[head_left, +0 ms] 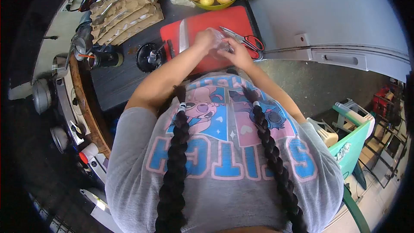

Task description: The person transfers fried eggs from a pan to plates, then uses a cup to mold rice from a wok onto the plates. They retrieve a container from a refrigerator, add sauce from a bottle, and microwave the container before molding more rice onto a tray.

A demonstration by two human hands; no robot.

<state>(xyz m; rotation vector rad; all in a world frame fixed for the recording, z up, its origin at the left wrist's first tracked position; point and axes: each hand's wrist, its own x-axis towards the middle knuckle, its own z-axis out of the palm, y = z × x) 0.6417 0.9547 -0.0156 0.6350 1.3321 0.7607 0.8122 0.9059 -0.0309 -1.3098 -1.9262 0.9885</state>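
Holding a small clear plastic bag [220,42] between both hands, the person works just above the middle of a red cutting board [233,19] that lies on a dark surface [116,82]. The left hand [205,39] has its fingers [210,36] curled in and pinched on the bag's left side. The right hand [238,52] closes on the right side, so the bag is gripped from both ends and lifted a little off the board. What is inside it is too blurred to tell. The bag looks thin, light and limp, so it probably has no shape of its own and sags wherever it is not supported. The film is likely slick and easy to tear, so a pinch on a gathered fold or near the mouth should hold better than a flat grip on a smooth face. A squeeze in the middle would press on whatever it holds. A knife [183,35] lies on the board just left of the left hand, and red-handled scissors [248,42] lie just right of the right hand. Beyond the board, a green bowl [214,7] holds round yellowish produce, and stacked egg trays [129,11] sit to the left.
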